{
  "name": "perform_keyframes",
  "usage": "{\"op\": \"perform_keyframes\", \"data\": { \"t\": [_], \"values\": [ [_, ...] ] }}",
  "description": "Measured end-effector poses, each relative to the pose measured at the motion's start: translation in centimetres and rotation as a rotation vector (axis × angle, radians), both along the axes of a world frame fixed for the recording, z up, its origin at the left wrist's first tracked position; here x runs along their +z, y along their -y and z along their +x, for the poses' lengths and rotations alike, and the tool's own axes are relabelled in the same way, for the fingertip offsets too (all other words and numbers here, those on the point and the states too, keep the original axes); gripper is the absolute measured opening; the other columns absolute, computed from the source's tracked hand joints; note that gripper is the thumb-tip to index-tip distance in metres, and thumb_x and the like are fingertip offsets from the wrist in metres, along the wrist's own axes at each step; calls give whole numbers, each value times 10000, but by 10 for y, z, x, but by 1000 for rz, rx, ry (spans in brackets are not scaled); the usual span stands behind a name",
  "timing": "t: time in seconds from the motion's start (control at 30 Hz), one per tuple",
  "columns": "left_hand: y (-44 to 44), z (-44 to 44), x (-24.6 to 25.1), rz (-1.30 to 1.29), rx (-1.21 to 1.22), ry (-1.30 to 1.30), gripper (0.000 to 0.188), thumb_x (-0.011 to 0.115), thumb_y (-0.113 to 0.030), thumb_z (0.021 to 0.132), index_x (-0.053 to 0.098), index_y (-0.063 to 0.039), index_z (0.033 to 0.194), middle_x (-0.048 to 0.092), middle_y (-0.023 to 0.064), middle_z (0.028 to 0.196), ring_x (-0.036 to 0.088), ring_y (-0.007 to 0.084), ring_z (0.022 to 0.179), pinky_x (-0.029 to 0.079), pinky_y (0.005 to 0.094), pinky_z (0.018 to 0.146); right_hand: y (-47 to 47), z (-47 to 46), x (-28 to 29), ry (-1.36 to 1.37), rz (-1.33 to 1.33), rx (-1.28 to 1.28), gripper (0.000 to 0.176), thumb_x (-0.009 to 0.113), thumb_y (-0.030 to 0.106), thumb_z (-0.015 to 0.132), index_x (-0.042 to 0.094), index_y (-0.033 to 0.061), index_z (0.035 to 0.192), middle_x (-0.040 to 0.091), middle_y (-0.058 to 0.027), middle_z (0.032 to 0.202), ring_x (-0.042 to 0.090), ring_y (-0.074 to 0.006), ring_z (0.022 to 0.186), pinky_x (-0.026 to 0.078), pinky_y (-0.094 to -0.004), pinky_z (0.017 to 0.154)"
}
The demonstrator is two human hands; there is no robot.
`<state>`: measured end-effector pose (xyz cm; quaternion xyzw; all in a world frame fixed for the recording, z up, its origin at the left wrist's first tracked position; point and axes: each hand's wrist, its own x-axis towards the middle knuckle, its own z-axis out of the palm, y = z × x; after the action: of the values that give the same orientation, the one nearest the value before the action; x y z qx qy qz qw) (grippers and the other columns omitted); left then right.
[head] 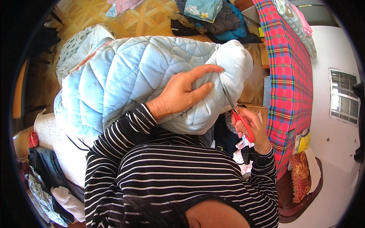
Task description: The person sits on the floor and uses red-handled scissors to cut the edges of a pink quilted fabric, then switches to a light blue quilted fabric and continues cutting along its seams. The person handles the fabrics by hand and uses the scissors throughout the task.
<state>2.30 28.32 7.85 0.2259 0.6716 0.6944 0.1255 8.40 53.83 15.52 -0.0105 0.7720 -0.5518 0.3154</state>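
Observation:
A bulky light-blue quilted plush textile [125,65] lies bundled across my lap, its paler end towards the right. My left hand [185,91] rests on it with thumb and index finger spread, pressing a fold; whether it pinches any cloth is not clear. In my right hand [251,125] are scissors with red handles [245,126], their narrow metal blades pointing up and left against the pale fabric. The blade tips meet the cloth near a seam, just right of my left fingertips. Whether the blades are apart cannot be told.
A bed or table with a red plaid cover [288,94] stands at the right. Piled jackets and clothes [225,22] lie on the wooden floor ahead. Folded clothes [48,171] are stacked at the lower left, beside a pale cushioned surface [64,142]. A patterned cushion [301,176] is at lower right.

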Motion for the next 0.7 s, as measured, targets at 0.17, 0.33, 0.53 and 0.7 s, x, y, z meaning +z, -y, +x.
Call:
{"op": "perform_keyframes", "data": {
  "t": [0.17, 0.33, 0.53, 0.7],
  "values": [
    [-1, 2, -2, 22, 23, 5, 405, 555, -115, 981, 513, -48, 1378, 598, 110, 1287, 531, 165, 1200, 400, 302, 1023, -3, 1, 8, 22, 50, 9, 363, 686, 345, 930, 555, 19, 837, 493, 38, 645, 450, -22, 493, 336, -185, 473],
    [-1, 3, -3, 27, 25, 9, 413, 554, -120, 983, 505, -46, 1386, 586, 113, 1309, 519, 173, 1222, 388, 309, 1041, 4, 2, 6, 4, 77, -22, 329, 718, 299, 912, 555, 23, 839, 466, 50, 656, 427, -7, 545, 324, -184, 502],
    [-1, 2, -5, 34, 24, 15, 420, 553, -139, 987, 498, -48, 1393, 575, 106, 1331, 501, 189, 1263, 367, 322, 1070, 15, 0, -7, -147, 107, -47, 315, 748, 262, 892, 558, 15, 847, 431, 58, 669, 388, -4, 601, 307, -188, 531],
    [1, 0, -4, 27, 18, 22, 420, 558, -149, 986, 501, -63, 1394, 595, 105, 1296, 531, 171, 1212, 399, 306, 1030, 10, 1, -8, 50, -166, -155, 382, 687, 368, 930, 584, 10, 842, 485, 39, 644, 432, -8, 480, 309, -167, 440]
  ]
}}
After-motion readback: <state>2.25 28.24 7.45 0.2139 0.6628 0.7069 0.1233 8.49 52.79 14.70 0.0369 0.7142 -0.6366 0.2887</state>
